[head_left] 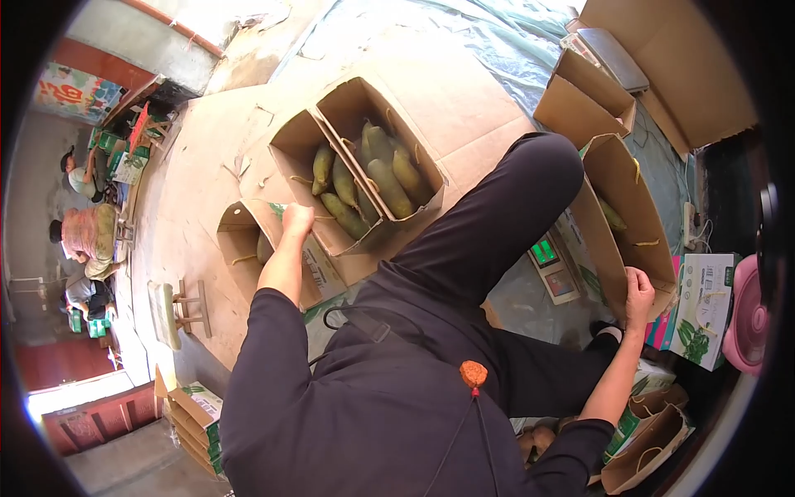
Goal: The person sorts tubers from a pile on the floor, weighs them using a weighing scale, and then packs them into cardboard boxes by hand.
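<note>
Got a big flattened cardboard sheet [476, 124] spread over the floor, with a pair of open boxes [352, 99] standing side by side on it. Also got a long box [609, 265] open beside the raised knee, plus a smaller box [234, 225] by the left arm. Spotting a scale [559, 273] with green-lit display near the long one. Seeing chunky green produce [390, 185] lying in both paired boxes. Gripping the smaller box's top edge with left hand [298, 219] curled in, and the long box's near rim with right hand [638, 290], fingers bent closed
</note>
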Demonstrator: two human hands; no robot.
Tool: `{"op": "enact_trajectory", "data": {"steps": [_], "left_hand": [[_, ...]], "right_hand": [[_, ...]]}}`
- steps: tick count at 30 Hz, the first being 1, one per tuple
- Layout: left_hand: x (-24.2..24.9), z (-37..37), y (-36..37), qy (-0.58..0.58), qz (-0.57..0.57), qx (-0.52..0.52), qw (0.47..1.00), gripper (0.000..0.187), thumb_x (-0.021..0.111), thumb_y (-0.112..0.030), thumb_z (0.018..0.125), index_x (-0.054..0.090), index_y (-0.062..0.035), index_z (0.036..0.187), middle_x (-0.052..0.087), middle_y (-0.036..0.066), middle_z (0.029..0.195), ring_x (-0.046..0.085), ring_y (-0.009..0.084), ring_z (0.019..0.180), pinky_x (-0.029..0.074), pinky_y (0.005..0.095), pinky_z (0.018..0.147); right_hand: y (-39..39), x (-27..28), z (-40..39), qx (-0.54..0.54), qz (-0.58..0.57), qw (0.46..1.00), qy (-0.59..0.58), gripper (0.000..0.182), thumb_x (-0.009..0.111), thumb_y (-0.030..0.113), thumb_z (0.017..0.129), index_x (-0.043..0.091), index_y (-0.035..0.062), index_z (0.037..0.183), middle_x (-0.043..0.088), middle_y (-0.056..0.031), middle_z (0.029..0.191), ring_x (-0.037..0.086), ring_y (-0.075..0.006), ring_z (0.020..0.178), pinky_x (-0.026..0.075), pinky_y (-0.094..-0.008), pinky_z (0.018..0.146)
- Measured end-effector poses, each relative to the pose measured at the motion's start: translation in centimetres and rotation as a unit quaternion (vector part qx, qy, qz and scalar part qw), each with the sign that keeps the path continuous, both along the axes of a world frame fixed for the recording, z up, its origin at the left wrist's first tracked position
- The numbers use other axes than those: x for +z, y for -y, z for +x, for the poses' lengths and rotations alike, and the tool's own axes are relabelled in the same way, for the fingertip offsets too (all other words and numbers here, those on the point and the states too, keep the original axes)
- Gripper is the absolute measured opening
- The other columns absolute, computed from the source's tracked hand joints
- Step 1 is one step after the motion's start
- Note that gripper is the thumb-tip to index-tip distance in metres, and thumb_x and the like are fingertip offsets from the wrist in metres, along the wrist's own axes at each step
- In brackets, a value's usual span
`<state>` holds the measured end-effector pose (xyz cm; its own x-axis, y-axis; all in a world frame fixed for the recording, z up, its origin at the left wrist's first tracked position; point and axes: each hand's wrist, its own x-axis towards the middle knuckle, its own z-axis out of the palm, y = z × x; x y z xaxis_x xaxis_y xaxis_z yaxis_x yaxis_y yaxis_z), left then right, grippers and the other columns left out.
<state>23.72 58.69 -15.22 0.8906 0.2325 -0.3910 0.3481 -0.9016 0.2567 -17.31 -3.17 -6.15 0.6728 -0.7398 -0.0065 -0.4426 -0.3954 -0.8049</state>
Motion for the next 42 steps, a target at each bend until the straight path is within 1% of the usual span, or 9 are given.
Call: {"op": "enact_trajectory", "data": {"steps": [2, 11, 18, 22, 28, 32, 34, 37, 42], "left_hand": [[-0.2, -0.8, -1.3, 0.034, -0.085, 0.082, 0.992, 0.023, 0.053, -0.012, 0.078, 0.064, 0.0085, 0.078, 0.062, 0.019, 0.06, 0.063, 0.0281, 0.05, 0.045, 0.0383, 0.038], [4.6, -7.1, -3.5, 0.034, -0.099, 0.178, 0.979, 0.023, 0.048, -0.006, 0.078, 0.064, 0.0078, 0.087, 0.065, 0.02, 0.072, 0.065, 0.0287, 0.055, 0.051, 0.0368, 0.039], [7.5, -8.7, -5.7, -0.16, -0.003, 0.182, 0.97, 0.022, 0.052, -0.01, 0.083, 0.063, 0.0094, 0.083, 0.065, 0.024, 0.069, 0.067, 0.0325, 0.058, 0.054, 0.0397, 0.046], [11.4, -5.2, -1.3, 0.164, 0.192, -0.151, 0.956, 0.034, 0.062, -0.018, 0.083, 0.056, -0.0026, 0.113, 0.064, 0.017, 0.1, 0.063, 0.0341, 0.094, 0.05, 0.0393, 0.082], [8.7, 1.5, 10.7, 0.326, 0.229, -0.605, 0.689, 0.039, 0.063, -0.018, 0.079, 0.057, -0.016, 0.118, 0.056, 0.007, 0.119, 0.042, 0.0244, 0.123, 0.028, 0.0462, 0.107], [5.7, 4.2, 15.3, 0.058, 0.301, -0.694, 0.651, 0.023, 0.058, -0.018, 0.08, 0.066, -0.0174, 0.101, 0.063, 0.004, 0.109, 0.048, 0.0218, 0.119, 0.033, 0.0428, 0.103], [4.3, 4.9, 15.9, -0.064, 0.296, -0.676, 0.672, 0.016, 0.054, -0.018, 0.081, 0.07, -0.0159, 0.084, 0.068, 0.005, 0.09, 0.062, 0.0232, 0.101, 0.045, 0.0406, 0.09], [3.3, 5.4, 13.4, -0.039, 0.274, -0.682, 0.677, 0.017, 0.053, -0.018, 0.081, 0.07, -0.0155, 0.081, 0.067, 0.008, 0.077, 0.067, 0.027, 0.079, 0.051, 0.0402, 0.074], [3.5, 3.6, 9.9, -0.017, 0.272, -0.688, 0.672, 0.017, 0.052, -0.016, 0.082, 0.069, -0.0125, 0.084, 0.067, 0.012, 0.078, 0.067, 0.0292, 0.078, 0.052, 0.0409, 0.071]], "right_hand": [[0.1, -0.3, -0.1, 0.005, 0.001, 1.0, 0.005, 0.02, 0.059, 0.017, 0.091, 0.066, -0.0014, 0.094, 0.065, -0.0014, 0.083, 0.056, -0.0078, 0.08, 0.044, -0.0227, 0.075], [-0.4, 0.6, 0.1, 0.004, -0.003, 1.0, -0.014, 0.021, 0.058, 0.018, 0.092, 0.065, -0.0019, 0.093, 0.064, -0.0012, 0.082, 0.055, -0.0077, 0.08, 0.044, -0.0227, 0.075], [-0.3, 0.5, 0.3, 0.014, 0.01, 1.0, -0.009, 0.022, 0.058, 0.018, 0.092, 0.065, -0.0019, 0.095, 0.064, -0.0015, 0.084, 0.056, -0.0079, 0.081, 0.044, -0.0226, 0.076], [-0.3, 0.4, 0.2, 0.005, 0.012, 1.0, -0.005, 0.022, 0.058, 0.019, 0.092, 0.065, -0.0019, 0.095, 0.064, -0.0014, 0.085, 0.056, -0.0078, 0.082, 0.044, -0.0227, 0.076], [-0.4, 0.2, 0.0, 0.001, 0.009, 1.0, -0.008, 0.022, 0.058, 0.019, 0.092, 0.066, -0.0014, 0.095, 0.064, -0.0008, 0.084, 0.056, -0.0078, 0.082, 0.044, -0.0222, 0.077], [-0.5, 0.2, -0.1, -0.006, 0.006, 1.0, -0.006, 0.022, 0.059, 0.02, 0.092, 0.066, -0.0013, 0.095, 0.064, -0.0005, 0.084, 0.055, -0.0077, 0.081, 0.043, -0.022, 0.076], [-0.5, 0.2, 0.0, -0.007, 0.017, 1.0, -0.007, 0.023, 0.059, 0.02, 0.092, 0.065, -0.0017, 0.094, 0.063, -0.0006, 0.084, 0.055, -0.0078, 0.081, 0.043, -0.0224, 0.075], [-0.3, -0.2, 0.0, -0.003, 0.034, 0.999, 0.012, 0.023, 0.058, 0.02, 0.092, 0.065, -0.0022, 0.094, 0.063, -0.0015, 0.083, 0.055, -0.0082, 0.08, 0.044, -0.0228, 0.075], [-0.4, 0.3, 0.1, 0.001, 0.015, 1.0, -0.009, 0.023, 0.057, 0.019, 0.092, 0.065, -0.0026, 0.093, 0.064, -0.0026, 0.084, 0.056, -0.0089, 0.081, 0.044, -0.0234, 0.075]]}}
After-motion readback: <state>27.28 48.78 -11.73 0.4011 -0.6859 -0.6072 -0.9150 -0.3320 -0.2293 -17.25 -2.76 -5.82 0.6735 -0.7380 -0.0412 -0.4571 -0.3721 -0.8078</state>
